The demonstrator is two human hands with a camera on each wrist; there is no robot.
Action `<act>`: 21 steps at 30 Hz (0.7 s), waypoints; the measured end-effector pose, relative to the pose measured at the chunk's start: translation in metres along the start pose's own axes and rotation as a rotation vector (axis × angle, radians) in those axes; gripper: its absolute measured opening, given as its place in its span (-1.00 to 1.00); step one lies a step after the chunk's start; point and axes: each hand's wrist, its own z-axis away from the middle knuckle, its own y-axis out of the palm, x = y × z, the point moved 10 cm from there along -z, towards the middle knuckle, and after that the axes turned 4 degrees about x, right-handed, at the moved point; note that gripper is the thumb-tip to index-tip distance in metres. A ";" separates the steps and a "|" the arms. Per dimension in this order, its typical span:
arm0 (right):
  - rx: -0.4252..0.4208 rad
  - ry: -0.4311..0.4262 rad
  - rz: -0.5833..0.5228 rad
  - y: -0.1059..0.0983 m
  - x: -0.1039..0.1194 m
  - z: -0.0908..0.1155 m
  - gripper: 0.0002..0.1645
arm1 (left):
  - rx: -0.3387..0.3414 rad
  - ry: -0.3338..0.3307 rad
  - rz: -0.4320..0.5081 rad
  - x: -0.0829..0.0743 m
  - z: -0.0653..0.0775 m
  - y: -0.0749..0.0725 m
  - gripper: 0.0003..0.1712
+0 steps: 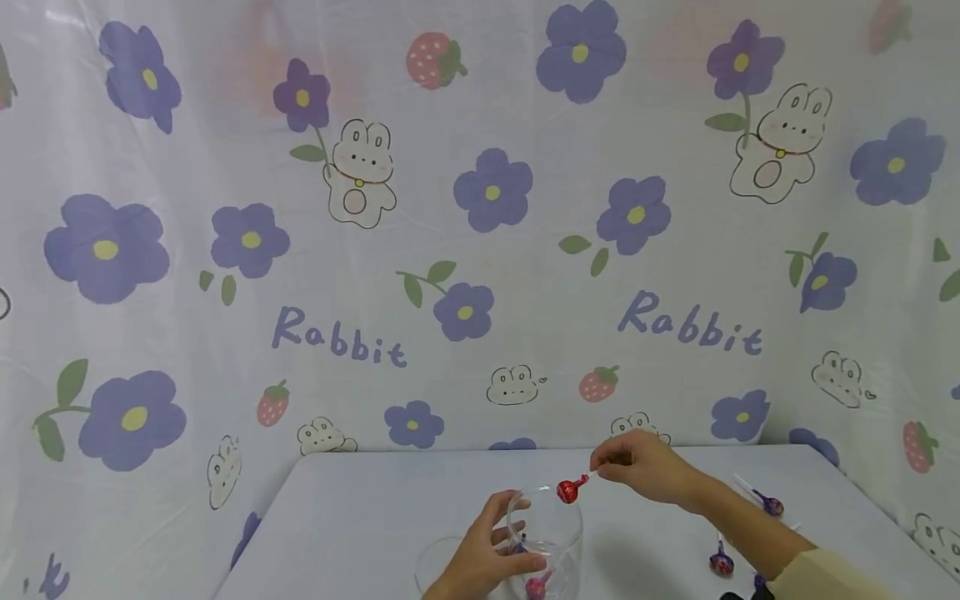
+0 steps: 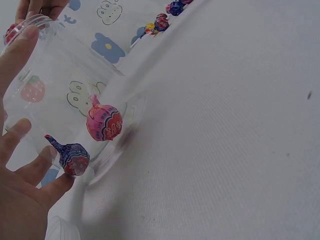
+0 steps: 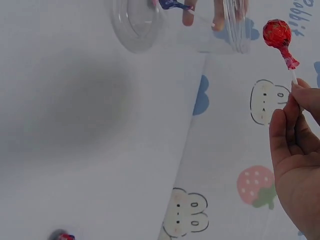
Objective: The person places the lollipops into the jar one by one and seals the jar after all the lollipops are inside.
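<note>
Two hands engaged: left hand [image 1: 491, 554] grips the clear jar [image 1: 557, 532], apparently steadying it; right hand [image 1: 651, 469] pinches the red lollipop [image 1: 567, 491] by its stick, leaving the head free near the jar's right rim

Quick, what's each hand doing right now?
Left hand: holding the clear jar.
Right hand: pinching the red lollipop by its stick.
</note>
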 end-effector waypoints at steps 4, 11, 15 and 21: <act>0.019 -0.035 0.010 0.015 0.008 -0.011 -0.90 | 0.004 0.010 -0.004 -0.001 0.000 0.000 -0.01; 0.046 -0.073 0.023 0.036 0.015 -0.026 -0.90 | 0.011 0.008 0.013 -0.002 -0.001 0.001 -0.04; 0.065 -0.098 0.036 0.045 0.020 -0.031 -0.88 | 0.027 0.024 0.024 -0.003 -0.003 0.002 -0.07; 0.104 -0.153 0.075 0.062 0.033 -0.040 -0.85 | 0.055 0.081 0.041 -0.006 -0.003 -0.002 -0.11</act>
